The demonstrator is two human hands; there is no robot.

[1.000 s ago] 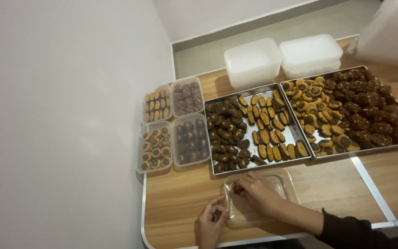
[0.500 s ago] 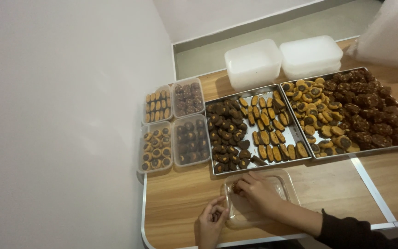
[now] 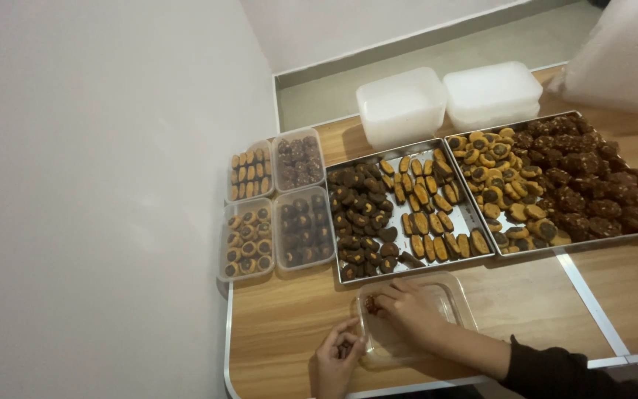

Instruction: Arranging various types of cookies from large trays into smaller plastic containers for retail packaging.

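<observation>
A clear plastic container (image 3: 448, 299) lies on the wooden table (image 3: 289, 318) near its front edge. My right hand (image 3: 407, 307) reaches inside it and pinches a small dark cookie (image 3: 371, 303) at the container's far left corner. My left hand (image 3: 337, 358) rests against the container's left front corner, fingers curled around several small dark cookies (image 3: 346, 345). Just beyond the container sits a metal tray (image 3: 474, 218) filled with dark round cookies on the left and orange-and-brown oblong cookies on the right.
A second tray (image 3: 566, 255) of mixed cookies lies to the right. Several filled clear boxes (image 3: 275, 207) stand at the left by the white wall. Two stacks of white lidded containers (image 3: 448, 100) sit at the back. A white bag (image 3: 622, 59) is at far right.
Both hands stay at the container. My right hand has shifted very slightly; nothing else has moved.
</observation>
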